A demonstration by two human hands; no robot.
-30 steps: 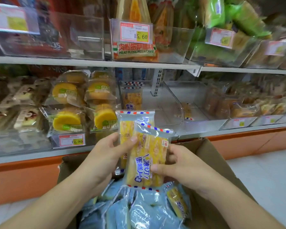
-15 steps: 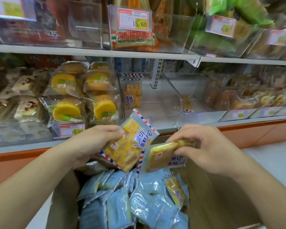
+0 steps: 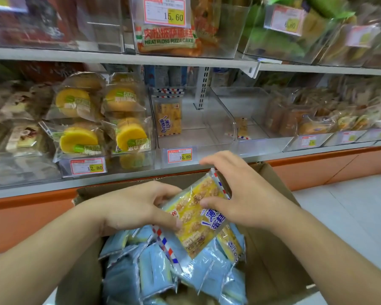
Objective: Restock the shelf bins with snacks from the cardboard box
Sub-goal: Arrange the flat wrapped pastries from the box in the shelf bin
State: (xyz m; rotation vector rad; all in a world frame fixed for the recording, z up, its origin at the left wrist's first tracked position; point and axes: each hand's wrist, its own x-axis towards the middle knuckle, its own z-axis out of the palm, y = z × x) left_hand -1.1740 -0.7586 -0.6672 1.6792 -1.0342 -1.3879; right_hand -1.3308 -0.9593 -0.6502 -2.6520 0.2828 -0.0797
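Now my left hand (image 3: 139,208) and right hand (image 3: 240,194) are together gripping a yellow plastic-wrapped cake packet (image 3: 198,219) over the open brown cardboard box (image 3: 271,256); pale-blue packets (image 3: 154,271) are filling it.

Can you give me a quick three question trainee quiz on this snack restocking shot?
1. True or false: the yellow snack packet is held by both the left hand and the right hand.
2. What price shows on the tag of the clear bin holding one matching packet: A 10.80, B 12.80, C 15.60?
3. What mostly fills the cardboard box?

Key: 1 true; 2 A; 3 blue packets.
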